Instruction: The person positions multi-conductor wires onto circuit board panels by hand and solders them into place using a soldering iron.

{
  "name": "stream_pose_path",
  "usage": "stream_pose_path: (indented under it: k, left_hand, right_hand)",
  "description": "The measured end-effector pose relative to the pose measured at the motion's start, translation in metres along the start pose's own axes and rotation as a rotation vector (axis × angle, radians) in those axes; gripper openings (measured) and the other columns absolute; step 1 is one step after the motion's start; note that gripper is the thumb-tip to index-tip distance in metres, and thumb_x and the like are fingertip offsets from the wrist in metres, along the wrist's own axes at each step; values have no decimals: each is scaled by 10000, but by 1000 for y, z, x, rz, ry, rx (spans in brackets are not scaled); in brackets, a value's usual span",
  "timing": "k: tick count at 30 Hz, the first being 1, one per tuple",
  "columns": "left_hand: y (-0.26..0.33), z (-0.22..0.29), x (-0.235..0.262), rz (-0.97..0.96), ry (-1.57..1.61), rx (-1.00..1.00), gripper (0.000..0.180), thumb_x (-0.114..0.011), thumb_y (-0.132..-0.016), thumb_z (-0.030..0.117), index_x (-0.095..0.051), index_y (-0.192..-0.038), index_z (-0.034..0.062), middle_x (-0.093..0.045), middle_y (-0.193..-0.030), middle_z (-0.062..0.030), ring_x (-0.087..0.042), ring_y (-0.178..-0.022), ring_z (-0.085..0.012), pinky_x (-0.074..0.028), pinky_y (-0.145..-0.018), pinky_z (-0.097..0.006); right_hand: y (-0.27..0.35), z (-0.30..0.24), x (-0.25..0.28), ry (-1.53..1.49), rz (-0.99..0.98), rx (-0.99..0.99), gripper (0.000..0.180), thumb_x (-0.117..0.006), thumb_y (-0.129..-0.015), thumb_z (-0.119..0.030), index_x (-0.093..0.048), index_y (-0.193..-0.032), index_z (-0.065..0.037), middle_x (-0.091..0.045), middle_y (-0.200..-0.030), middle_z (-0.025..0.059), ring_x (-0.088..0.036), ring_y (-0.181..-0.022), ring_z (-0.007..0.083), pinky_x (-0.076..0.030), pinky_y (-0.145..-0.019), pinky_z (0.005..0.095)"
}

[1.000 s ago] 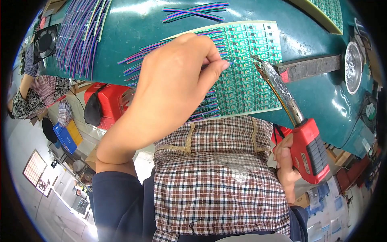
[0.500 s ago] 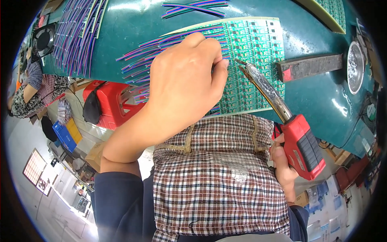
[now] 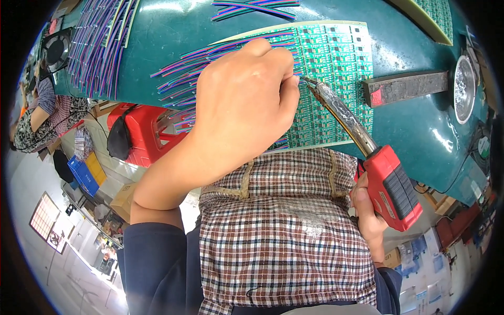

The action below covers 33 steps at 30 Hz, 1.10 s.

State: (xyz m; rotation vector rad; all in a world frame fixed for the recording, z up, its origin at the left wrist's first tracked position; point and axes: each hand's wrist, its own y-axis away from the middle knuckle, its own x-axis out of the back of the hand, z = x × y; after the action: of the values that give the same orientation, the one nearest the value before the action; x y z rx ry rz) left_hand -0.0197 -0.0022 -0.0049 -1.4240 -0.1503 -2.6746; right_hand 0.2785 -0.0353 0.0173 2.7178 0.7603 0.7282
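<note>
My left hand (image 3: 241,97) is closed in a pinch over the green circuit board panel (image 3: 341,118), with thumb and forefinger pressed together at a coloured wire. Most of that wire is hidden beneath the hand. Striped wires (image 3: 181,68) run out from the panel's left part, several rows of them. From the lower right, my right hand (image 3: 369,212) grips a soldering iron (image 3: 396,188) by its red and black handle. The iron's dark tip meets the panel right beside my left thumb; whether it touches the wire is too small to tell.
On the green table (image 3: 404,31) lie a dark block (image 3: 409,88), a round metal dish (image 3: 463,89), a loose wire bundle (image 3: 254,9) and a wired stack (image 3: 100,52) at far left. A small fan (image 3: 55,51) stands there. Below is a red stool (image 3: 142,139); another person (image 3: 44,115) sits left.
The soldering iron has shifted slightly left and up, bringing its tip close against my left thumb. My left hand has moved a little right, still pinched.
</note>
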Motion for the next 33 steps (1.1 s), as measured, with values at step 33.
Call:
stream_pose_path:
  k: [33]
  left_hand:
    - [-6, 1, -2, -9, 31, 25, 175, -772, -844, 139, -626, -784, 64, -635, -805, -100, -669, -694, -323, -522, -612, -439]
  right_hand:
    - [-32, 4, 62, -348, 826, 198, 261, -596, -1022, -86, -599, -1240, 56, -572, -787, 39, -383, -476, 50, -348, -478, 237]
